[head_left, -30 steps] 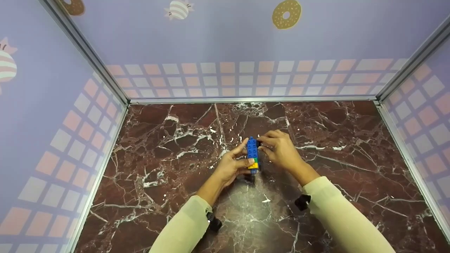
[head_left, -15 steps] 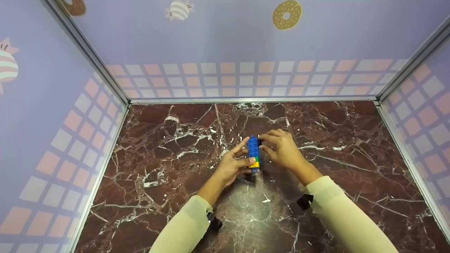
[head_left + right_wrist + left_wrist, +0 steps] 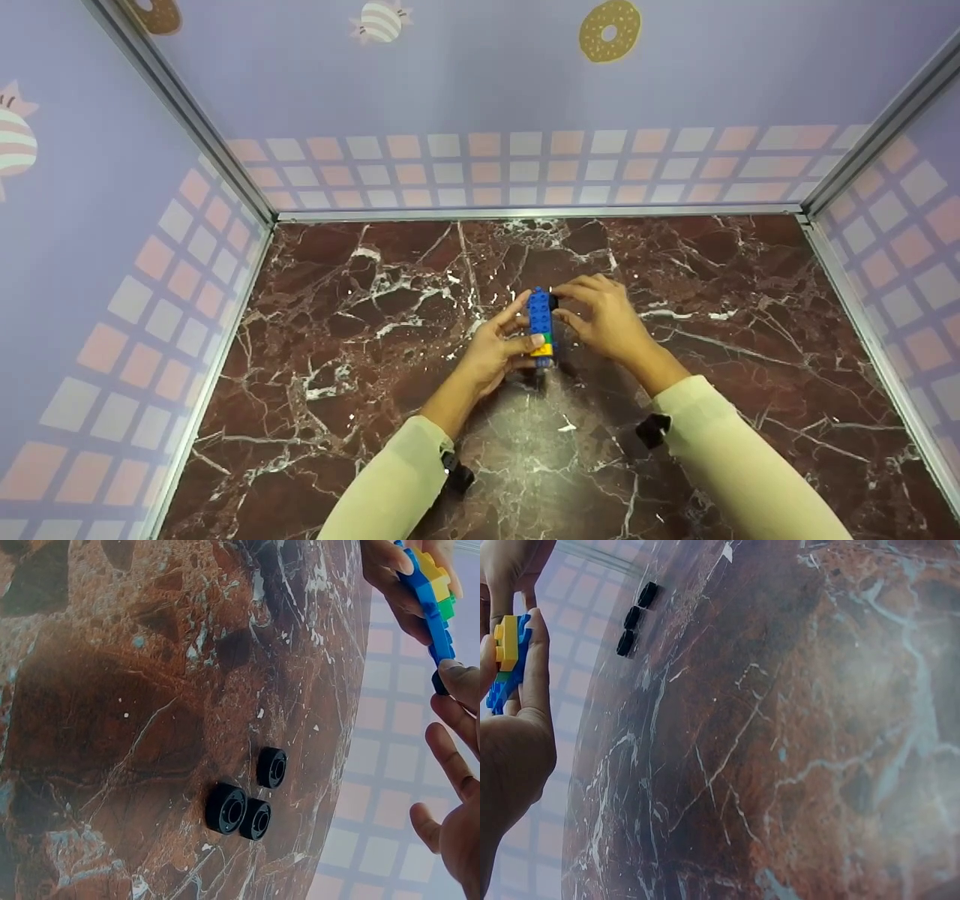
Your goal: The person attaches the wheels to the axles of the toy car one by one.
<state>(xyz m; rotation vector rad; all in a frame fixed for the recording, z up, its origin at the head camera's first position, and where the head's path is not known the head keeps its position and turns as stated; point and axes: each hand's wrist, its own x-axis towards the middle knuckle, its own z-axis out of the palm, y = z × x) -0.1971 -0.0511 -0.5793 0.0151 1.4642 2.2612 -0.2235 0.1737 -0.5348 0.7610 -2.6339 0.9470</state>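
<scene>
My left hand (image 3: 486,354) grips a toy vehicle of building blocks (image 3: 540,311), raised above the tabletop. Its long blue base shows studs on top, and a yellow block (image 3: 508,643) and a green block (image 3: 447,608) sit on it near the thumb. On the vehicle's right side, my right hand (image 3: 611,324) pinches a small black wheel (image 3: 440,683) between thumb and index finger, against the blue base. Whether the wheel is fixed on its axle cannot be told. The right hand's other fingers spread loosely in the right wrist view.
Three loose black wheels, one of them this nearer wheel (image 3: 226,808), lie on the dark red marbled tabletop (image 3: 360,330). Patterned lilac panels (image 3: 487,90) wall in the back and both sides, with a metal rail (image 3: 540,214) along the rear edge.
The toy vehicle has shifted very slightly away from the body, and my right hand a little to the right. Both hands keep the same hold.
</scene>
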